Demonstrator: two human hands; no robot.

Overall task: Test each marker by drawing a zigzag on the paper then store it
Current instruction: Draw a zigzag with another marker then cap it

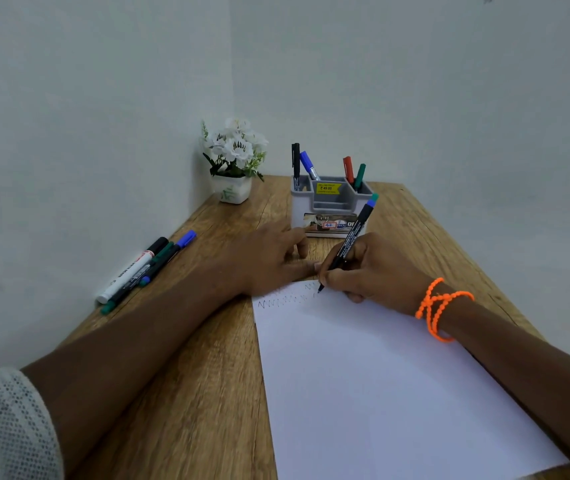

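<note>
1. While the white paper sheet (380, 375) lies nearest on the wooden table (207, 358), the right hand (373, 271) pinches a slim black marker (349, 244), tip on paper.
2. Left hand (269, 261) rests flat, fingers relaxed, steadying the sheet's far corner.
3. Marker's long axis leans away toward the grey-white plastic organiser (328, 206), just beyond the right hand.

Light level: moderate, soft, even; cool cast on the walls (449, 98).
Shadows: faint, diffuse, beneath the left hand (269, 261) and forearms.
Glare: none; paper (380, 393) bright, not blown out.
Sharpness: mildly soft overall; zigzag marks (283, 301) faint.
Distortion: wide-angle stretch at edges; sleeve (3, 431) enlarged, table (207, 375) edges splayed.
</note>
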